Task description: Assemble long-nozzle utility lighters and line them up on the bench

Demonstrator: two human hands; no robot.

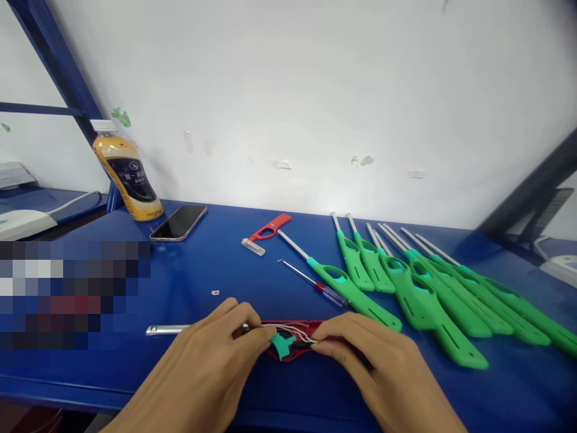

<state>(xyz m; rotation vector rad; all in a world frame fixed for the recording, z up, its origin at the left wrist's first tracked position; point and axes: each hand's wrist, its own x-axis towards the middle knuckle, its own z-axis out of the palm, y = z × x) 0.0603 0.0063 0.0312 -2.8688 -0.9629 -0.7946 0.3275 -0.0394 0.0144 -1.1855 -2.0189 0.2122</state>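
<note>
Landmark: the red lighter shell lies on the blue workbench at its near edge, under both hands; every place below is told from it.
Far left: a pixelated patch covers the bench surface well left of the shell; what lies there cannot be told.
Bottle: an orange drink bottle with a white cap stands tilted against the wall, far back and left of the shell.
Phone: a dark smartphone lies flat, screen up, just right of the bottle, well behind the shell.
Metal tube: a silver nozzle tube sticks out leftward from the shell, lying on the bench beside the left hand.
Left hand: the left hand has its fingers curled in narrow, fingertips pinching on the shell's left part next to the teal trigger piece.
Wires: thin white wires run across the open shell between the two hands.
Right hand: the right hand is drawn narrow, thumb and forefinger pressed on the shell's right end, touching the wires.
Red handle half: a second red lighter handle with a clear tip lies behind the shell, well apart.
Screwdriver: a small screwdriver with a red and clear grip lies behind and right of the shell.
Green lighters: a row of green long-nozzle lighters lies side by side to the right of the shell, nozzles pointing toward the wall.
</note>
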